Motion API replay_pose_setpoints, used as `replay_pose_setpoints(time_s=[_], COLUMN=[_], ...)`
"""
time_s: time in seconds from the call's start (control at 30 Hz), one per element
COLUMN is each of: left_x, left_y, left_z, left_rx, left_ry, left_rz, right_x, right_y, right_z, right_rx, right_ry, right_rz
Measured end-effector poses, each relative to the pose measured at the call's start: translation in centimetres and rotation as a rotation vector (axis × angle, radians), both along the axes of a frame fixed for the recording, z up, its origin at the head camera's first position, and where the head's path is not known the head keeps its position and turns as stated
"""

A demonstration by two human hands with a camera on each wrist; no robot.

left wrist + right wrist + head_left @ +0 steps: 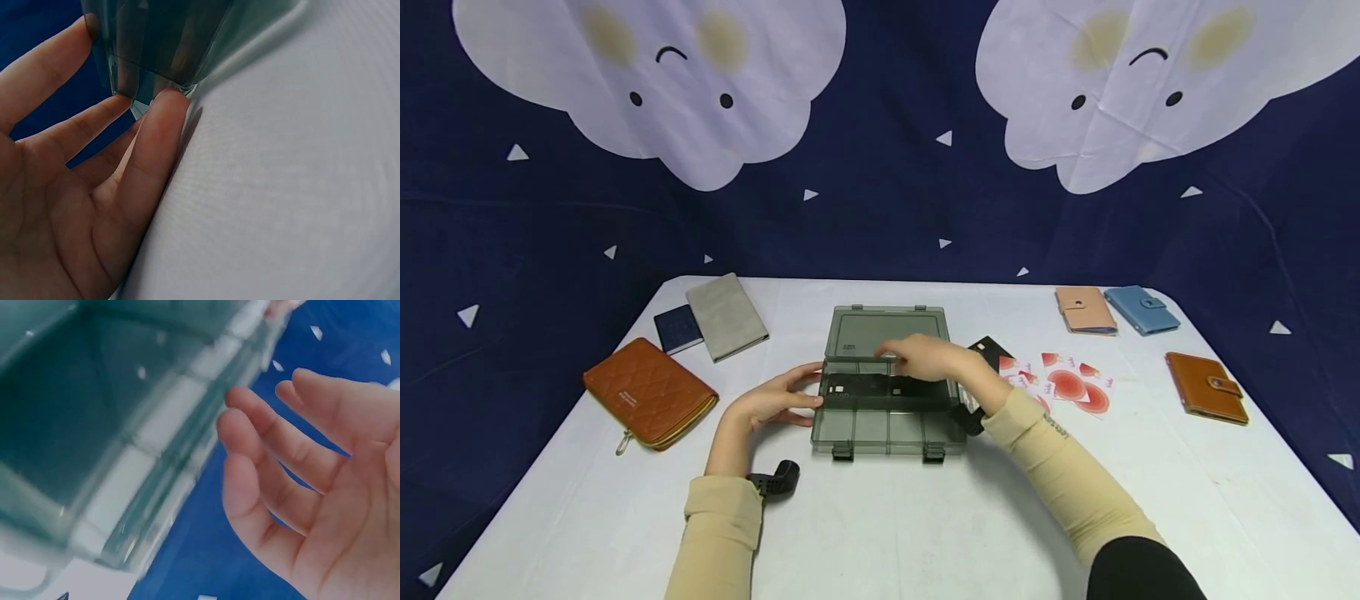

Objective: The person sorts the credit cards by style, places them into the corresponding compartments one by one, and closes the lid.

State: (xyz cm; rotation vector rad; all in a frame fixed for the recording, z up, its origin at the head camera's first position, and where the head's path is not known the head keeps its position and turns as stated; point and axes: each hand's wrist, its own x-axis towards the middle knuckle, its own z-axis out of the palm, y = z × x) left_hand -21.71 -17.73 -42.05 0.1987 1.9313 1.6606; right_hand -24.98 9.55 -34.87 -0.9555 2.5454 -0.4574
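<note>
A translucent grey-green compartment box lies on the table, its lid folded back. Black cards fill a middle row of its compartments. At the left wall is my left hand; the left wrist view shows its fingertips touching the box's side, fingers spread and fairly straight. Above the box, near the hinge side, hovers my right hand. In the right wrist view its fingers are loosely bent, apart from the box wall, and hold nothing.
Right of the box lie watermelon-print cards and a black card. Pink, blue and brown card holders sit further right. On the left are a quilted brown wallet, a grey notebook and a navy booklet.
</note>
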Motion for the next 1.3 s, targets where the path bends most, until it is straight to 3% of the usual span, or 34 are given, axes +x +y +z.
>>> replay_pose_setpoints(time_s=[0.17, 0.37, 0.47, 0.67, 1.03, 1.17, 1.3], left_x=[0.0, 0.0, 0.0, 0.1, 0.2, 0.2, 0.1], left_y=[0.0, 0.1, 0.1, 0.0, 0.1, 0.1, 0.1], left_z=[0.0, 0.0, 0.1, 0.1, 0.2, 0.1, 0.0], left_rx=[0.001, 0.002, -0.001, -0.005, -0.007, -0.006, -0.008], left_ry=[0.002, 0.003, 0.002, -0.001, -0.004, -0.001, 0.002], left_rz=[0.0, 0.004, 0.004, 0.009, 0.02, 0.02, 0.017], right_x=[-0.6, -1.7, -2.2, -2.7, -4.2, -4.7, -5.0], right_y=[3.4, 7.4, 9.0, 11.0, 11.6, 11.7, 11.9], right_z=[0.2, -1.1, -1.9, -3.0, -3.6, -3.7, -3.8], right_rx=[-0.134, -0.221, -0.182, 0.02, 0.104, 0.102, 0.006], right_ry=[0.019, 0.03, 0.033, 0.024, -0.069, -0.046, 0.024], right_rz=[-0.128, -0.357, -0.457, -0.609, -0.669, -0.645, -0.618])
